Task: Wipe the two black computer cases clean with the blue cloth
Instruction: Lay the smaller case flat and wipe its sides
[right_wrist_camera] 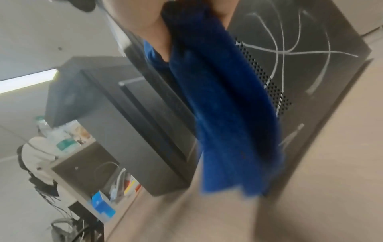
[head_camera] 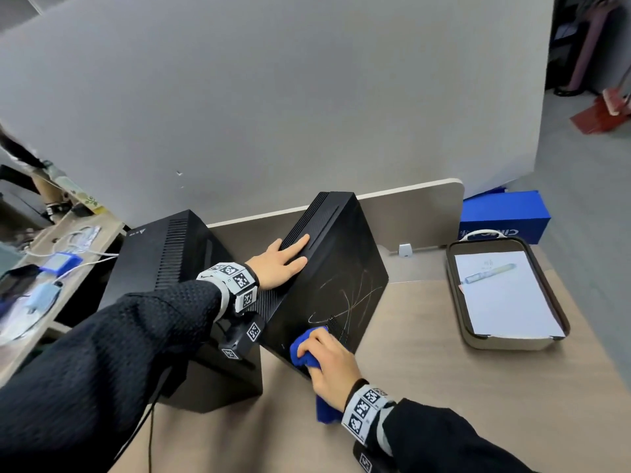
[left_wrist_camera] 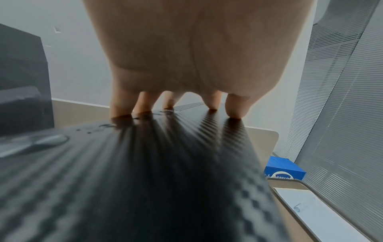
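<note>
Right hand: the right hand [head_camera: 328, 360] has its fingers curled tight around the blue cloth [head_camera: 305, 353] and presses it on the low front part of the right case's side.
Blue cloth: it is bunched up in the fingers, and a long end [right_wrist_camera: 225, 114] hangs down under the hand to the desk.
Right case: the right black case [head_camera: 345, 268] stands on the desk [head_camera: 444, 404]. Thin white scribble lines [head_camera: 355, 295] cross its side, just above the cloth.
Left hand: the left hand [head_camera: 281, 261] lies flat on top of the right case, fingers straight and close together. The fingertips [left_wrist_camera: 234, 111] touch the top.
Left case: the other black case [head_camera: 160, 254] stands just beside the first, on its left.
Tray: a tray [head_camera: 459, 302] with white paper [head_camera: 505, 295] and a pen [head_camera: 490, 273] sits well to the right.
Blue box: a blue box [head_camera: 505, 216] sits behind the tray.
In the way: the left arm reaches over the left case.
</note>
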Demonstrator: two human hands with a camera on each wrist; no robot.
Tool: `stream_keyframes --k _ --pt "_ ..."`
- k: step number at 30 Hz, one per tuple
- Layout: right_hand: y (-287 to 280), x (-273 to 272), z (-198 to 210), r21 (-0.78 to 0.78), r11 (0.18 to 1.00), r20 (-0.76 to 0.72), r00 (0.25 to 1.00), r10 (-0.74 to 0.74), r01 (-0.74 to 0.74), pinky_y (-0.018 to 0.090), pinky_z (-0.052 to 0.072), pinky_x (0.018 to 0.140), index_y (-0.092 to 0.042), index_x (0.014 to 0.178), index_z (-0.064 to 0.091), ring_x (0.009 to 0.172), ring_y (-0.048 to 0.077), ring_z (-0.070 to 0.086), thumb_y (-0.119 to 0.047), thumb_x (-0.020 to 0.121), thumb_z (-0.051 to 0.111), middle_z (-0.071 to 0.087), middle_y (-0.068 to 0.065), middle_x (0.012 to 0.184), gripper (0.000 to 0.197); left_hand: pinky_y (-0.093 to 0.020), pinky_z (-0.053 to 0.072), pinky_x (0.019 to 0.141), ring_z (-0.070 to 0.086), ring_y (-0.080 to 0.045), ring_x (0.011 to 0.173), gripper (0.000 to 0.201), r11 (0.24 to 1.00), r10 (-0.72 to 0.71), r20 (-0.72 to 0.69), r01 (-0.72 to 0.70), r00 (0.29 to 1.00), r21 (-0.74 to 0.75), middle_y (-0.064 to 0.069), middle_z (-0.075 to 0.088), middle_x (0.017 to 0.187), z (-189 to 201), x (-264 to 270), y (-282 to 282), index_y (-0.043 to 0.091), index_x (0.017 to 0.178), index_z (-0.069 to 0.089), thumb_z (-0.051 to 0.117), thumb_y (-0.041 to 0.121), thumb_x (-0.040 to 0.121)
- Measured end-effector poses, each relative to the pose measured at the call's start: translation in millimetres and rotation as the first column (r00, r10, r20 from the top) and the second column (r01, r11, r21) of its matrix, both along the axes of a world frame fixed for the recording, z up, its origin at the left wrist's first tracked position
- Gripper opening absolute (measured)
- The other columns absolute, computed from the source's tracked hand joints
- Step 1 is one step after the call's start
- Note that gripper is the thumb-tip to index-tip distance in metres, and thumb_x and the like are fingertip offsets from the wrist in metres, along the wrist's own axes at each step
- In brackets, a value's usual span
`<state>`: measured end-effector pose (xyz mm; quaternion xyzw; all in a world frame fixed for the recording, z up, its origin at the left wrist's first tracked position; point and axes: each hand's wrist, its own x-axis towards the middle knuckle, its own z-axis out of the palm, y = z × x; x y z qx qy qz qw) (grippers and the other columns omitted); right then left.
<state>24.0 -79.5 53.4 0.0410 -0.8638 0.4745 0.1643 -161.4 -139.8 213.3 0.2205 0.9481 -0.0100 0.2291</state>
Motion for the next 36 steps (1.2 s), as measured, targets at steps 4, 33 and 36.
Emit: stream_keyframes --k 4,33,36 --pt "-16 -13 55 -0.078 0.997 -0.24 0.97 -0.048 0.03 0.025 0.044 0.067 -0.024 0.099 0.06 0.087 0.017 0.054 -0.008 0.074 0.056 0.054 -0.006 0.102 0.029 -0.043 0.018 0.118 0.016 -0.03 0.147 0.052 1.0 -0.017 -0.031 0.016 0.999 -0.027 -0.015 0.004 0.161 1 4 0 0.063 0.142 0.001 0.023 0.065 0.095" --pt "16 -21 -12 -0.081 0.979 0.152 0.973 -0.174 0.188 0.034 0.051 0.073 -0.023 0.102 0.056 0.101 0.014 0.055 -0.007 0.079 0.056 0.048 -0.007 0.113 0.029 -0.041 0.024 0.118 0.02 -0.032 0.144 0.109 0.992 0.111 0.153 -0.118 0.982 0.041 -0.012 0.004 0.157 -1 24 -31 0.065 0.138 -0.008 0.07 0.054 0.064" --pt "13 -40 17 -0.168 0.952 0.048 0.966 -0.252 0.257 0.029 0.049 0.074 -0.023 0.109 0.056 0.102 0.011 0.053 -0.014 0.084 0.06 0.047 -0.008 0.117 0.027 -0.036 0.033 0.111 0.028 -0.032 0.138 0.104 0.976 0.19 0.169 -0.204 0.967 0.071 -0.011 0.011 0.154 0 20 -30 0.059 0.144 -0.001 0.074 0.035 0.076"
